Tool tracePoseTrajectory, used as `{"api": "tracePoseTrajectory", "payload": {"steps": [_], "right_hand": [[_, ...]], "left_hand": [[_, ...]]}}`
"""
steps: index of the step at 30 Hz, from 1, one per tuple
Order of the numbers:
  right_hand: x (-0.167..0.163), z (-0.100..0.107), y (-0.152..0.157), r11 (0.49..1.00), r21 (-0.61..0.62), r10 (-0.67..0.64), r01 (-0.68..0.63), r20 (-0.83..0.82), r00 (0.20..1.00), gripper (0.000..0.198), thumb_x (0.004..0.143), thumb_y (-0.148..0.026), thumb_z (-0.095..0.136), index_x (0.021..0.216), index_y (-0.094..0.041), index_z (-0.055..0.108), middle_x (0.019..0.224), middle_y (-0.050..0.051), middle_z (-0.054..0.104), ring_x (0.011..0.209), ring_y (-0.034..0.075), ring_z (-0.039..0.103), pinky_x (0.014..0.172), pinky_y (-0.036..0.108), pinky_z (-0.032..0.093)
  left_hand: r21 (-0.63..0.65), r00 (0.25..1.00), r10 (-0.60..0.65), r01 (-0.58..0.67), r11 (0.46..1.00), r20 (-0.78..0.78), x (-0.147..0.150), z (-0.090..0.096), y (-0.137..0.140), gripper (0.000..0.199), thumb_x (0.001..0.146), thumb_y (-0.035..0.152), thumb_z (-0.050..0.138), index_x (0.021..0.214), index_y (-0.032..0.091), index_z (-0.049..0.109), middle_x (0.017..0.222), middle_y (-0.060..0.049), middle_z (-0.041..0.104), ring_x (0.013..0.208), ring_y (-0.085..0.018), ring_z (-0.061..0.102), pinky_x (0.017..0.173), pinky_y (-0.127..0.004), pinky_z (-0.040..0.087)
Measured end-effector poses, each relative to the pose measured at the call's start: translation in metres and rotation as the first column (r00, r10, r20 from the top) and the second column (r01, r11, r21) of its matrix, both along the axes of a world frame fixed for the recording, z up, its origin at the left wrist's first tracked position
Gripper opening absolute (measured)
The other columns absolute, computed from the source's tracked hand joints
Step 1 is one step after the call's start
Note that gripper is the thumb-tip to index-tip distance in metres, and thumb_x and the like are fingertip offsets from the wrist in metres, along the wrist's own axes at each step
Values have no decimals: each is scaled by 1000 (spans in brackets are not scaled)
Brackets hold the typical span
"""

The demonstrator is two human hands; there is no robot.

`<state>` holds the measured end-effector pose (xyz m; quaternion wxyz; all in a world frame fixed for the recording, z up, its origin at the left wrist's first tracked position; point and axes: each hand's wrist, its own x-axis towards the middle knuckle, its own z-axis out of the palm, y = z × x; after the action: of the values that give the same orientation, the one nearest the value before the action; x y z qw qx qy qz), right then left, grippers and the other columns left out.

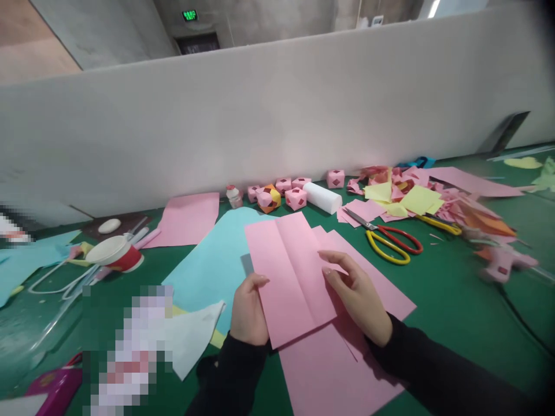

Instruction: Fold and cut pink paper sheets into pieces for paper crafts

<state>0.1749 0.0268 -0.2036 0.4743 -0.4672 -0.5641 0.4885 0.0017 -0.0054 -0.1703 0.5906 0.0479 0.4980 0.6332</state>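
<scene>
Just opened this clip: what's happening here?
A person is handling a creased pink sheet of paper. The left hand grips its left edge, thumb on top, while the right hand is at the opposite edge; whether it grips is unclear. More pink paper lies below on the green table. Scissors lie beyond the right hand, and small pink paper cubes sit near the pale partition.

A smooth green surface (459, 300) meets a long, pale-grey partition (217, 127), above which show a mottled grey concrete wall (269, 23) and a lit green rectangular exit sign (189, 15).
</scene>
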Motion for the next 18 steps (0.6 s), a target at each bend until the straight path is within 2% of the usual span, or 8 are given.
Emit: {"api": "tracePoseTrajectory", "payload": {"steps": [3, 5, 8, 10, 12, 15, 18], "right_hand": [[1, -1, 0, 1000, 10, 8, -9, 102, 995, 33, 90, -39, 51, 118, -24, 59, 125, 8, 60, 108, 21, 60, 88, 35, 52], [1, -2, -1, 996, 90, -4, -11, 166, 986, 34, 91, -37, 50, 123, -26, 57, 133, 7, 56, 120, 21, 53, 101, 37, 45], [0, 0, -1, 978, 202, -7, -60, 316, 949, 39, 93, -33, 49, 131, -27, 52, 142, 6, 48, 132, 22, 43, 109, 40, 38], [-1, 1, -1, 963, 254, -28, -92, 434, 900, 43, 93, -33, 47, 136, -27, 47, 144, 7, 44, 133, 24, 41, 108, 42, 40], [-1, 2, 0, 943, 314, -78, -108, 526, 847, 46, 92, -34, 49, 138, -26, 46, 145, 9, 42, 133, 27, 40, 105, 45, 42], [-3, 4, 3, 905, 411, -159, -111, 568, 807, 50, 89, -37, 53, 136, -24, 47, 139, 13, 46, 127, 31, 45, 98, 45, 49], [-3, 5, 7, 882, 450, -174, -136, 582, 795, 53, 86, -42, 56, 135, -23, 48, 129, 15, 52, 117, 31, 53, 89, 41, 54]], "left_hand": [[-64, 995, -81, 85, 994, 63, -3, -3, 3, 7, 56, 15, 68, 58, 15, 61, 59, 0, 63, 55, -14, 58, 59, -27, 48], [-49, 991, -125, 127, 991, 36, -5, -5, 6, 10, 59, 18, 74, 63, 16, 64, 69, -2, 68, 64, -17, 63, 66, -28, 50], [29, 971, -240, 239, 971, 20, -5, -7, 12, 27, 65, 24, 77, 90, 16, 70, 96, -9, 72, 88, -25, 67, 82, -35, 51], [72, 962, -271, 268, 961, 30, -3, -9, 16, 45, 67, 27, 78, 109, 15, 67, 105, -12, 71, 96, -28, 67, 88, -38, 50], [87, 971, -233, 229, 970, 48, -2, -10, 20, 59, 66, 27, 80, 120, 16, 61, 107, -13, 71, 98, -29, 66, 91, -39, 49], [76, 971, -224, 218, 973, 82, -1, -11, 25, 65, 67, 29, 79, 127, 19, 56, 110, -12, 70, 98, -29, 67, 89, -39, 50], [12, 975, -208, 207, 978, 78, -1, -11, 29, 65, 66, 31, 79, 126, 21, 57, 106, -12, 71, 93, -29, 68, 83, -40, 52]]}}
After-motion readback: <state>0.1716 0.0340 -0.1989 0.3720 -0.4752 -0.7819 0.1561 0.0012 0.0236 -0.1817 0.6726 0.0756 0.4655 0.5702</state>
